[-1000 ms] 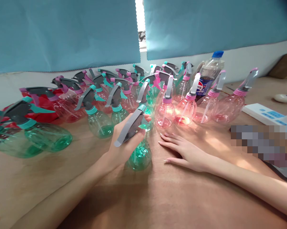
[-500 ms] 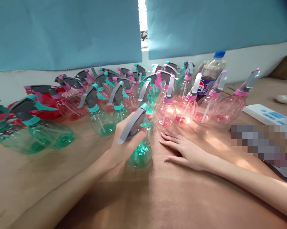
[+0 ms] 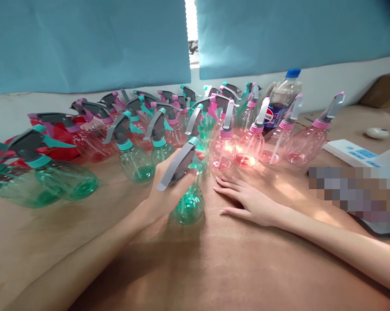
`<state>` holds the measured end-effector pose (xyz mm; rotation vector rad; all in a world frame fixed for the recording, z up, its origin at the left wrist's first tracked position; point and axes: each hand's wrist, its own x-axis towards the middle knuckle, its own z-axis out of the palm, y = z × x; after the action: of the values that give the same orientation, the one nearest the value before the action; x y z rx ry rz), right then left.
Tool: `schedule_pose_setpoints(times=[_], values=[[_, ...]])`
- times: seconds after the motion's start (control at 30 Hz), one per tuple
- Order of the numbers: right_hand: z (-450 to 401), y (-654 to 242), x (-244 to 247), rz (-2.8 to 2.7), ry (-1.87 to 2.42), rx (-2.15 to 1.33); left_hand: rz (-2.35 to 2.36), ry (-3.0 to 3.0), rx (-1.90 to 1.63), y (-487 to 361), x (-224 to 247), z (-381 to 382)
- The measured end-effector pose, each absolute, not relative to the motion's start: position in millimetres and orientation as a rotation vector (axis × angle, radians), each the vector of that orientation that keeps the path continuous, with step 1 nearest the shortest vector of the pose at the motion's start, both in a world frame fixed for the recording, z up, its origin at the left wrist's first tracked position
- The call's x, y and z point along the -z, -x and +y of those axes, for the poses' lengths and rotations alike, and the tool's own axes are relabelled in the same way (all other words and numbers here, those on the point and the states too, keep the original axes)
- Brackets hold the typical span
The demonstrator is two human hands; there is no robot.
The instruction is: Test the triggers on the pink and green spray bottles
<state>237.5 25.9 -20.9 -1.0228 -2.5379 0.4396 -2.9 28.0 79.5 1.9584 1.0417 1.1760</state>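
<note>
My left hand (image 3: 169, 183) is closed round the neck of a green spray bottle (image 3: 188, 207), below its grey and teal trigger head. That bottle is upright at the middle of the table, and part of its neck is hidden by my fingers. My right hand (image 3: 248, 199) lies flat on the table with its fingers spread, a little right of the bottle, holding nothing. Behind my hands stand several spray bottles, among them a green one (image 3: 138, 164) with a teal collar and a pink one (image 3: 222, 151) with a pink collar.
Two green spray bottles (image 3: 70, 179) stand at the left, near a red bag (image 3: 65, 147). A cola bottle (image 3: 275, 108) with a blue cap stands at the back. At the right are a white power strip (image 3: 347, 152), a white mouse (image 3: 377, 133) and a blurred-out object (image 3: 359, 196).
The view has shifted slightly, so everything sits a little further left. My left hand keeps its hold on the green spray bottle, and my right hand stays flat on the table.
</note>
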Motion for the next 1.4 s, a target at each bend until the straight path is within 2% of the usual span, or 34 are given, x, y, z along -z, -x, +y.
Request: schedule_pose_setpoints(times=[1.4], values=[[27.3,-236.4,23.7,-2.537,1.062,-0.542,1.063,-1.965,-1.150,2.2,-86.5,27.4]])
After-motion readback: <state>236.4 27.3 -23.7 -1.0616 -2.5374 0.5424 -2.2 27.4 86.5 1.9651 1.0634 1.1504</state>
